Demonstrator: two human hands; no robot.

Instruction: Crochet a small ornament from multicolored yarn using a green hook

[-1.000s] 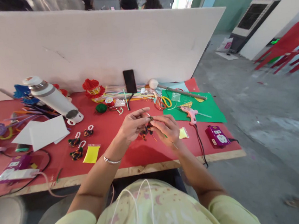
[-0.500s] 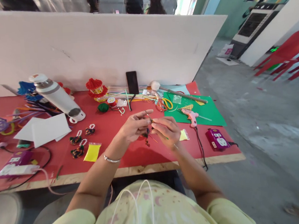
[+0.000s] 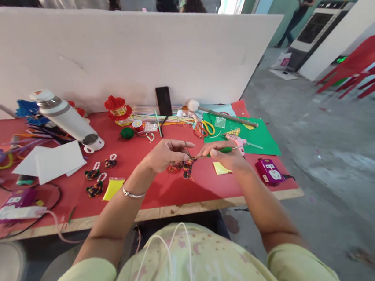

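My left hand (image 3: pixel 162 156) pinches a small dark multicoloured crochet piece (image 3: pixel 187 170), with yarn running up over its fingers. The piece hangs just above the red table covering (image 3: pixel 166 193). In my right hand (image 3: pixel 231 158) is a crochet hook (image 3: pixel 225 150) with a green handle, held level, its thin tip reaching to the stitches near my left fingertips. A few finished-looking yarn pieces with white bead loops (image 3: pixel 95 189) lie to the left. Beside them is a yellow packet (image 3: pixel 113 188), and a second pale yellow packet (image 3: pixel 221 168) lies below my right hand.
A white flask (image 3: pixel 64 115) leans over a cup (image 3: pixel 93 143) at the left. Behind my hands are a phone (image 3: pixel 164 101), green yarn ball (image 3: pixel 126 132), thread spool (image 3: pixel 137 126) and scissors (image 3: pixel 209 128). A pink glue gun (image 3: pixel 239 141) and purple power box (image 3: pixel 269 172) are at the right.
My right hand has moved right, away from my left, and the green-handled hook now shows plainly. The crochet piece is more visible below my left fingers. A person has come into view at the far right.
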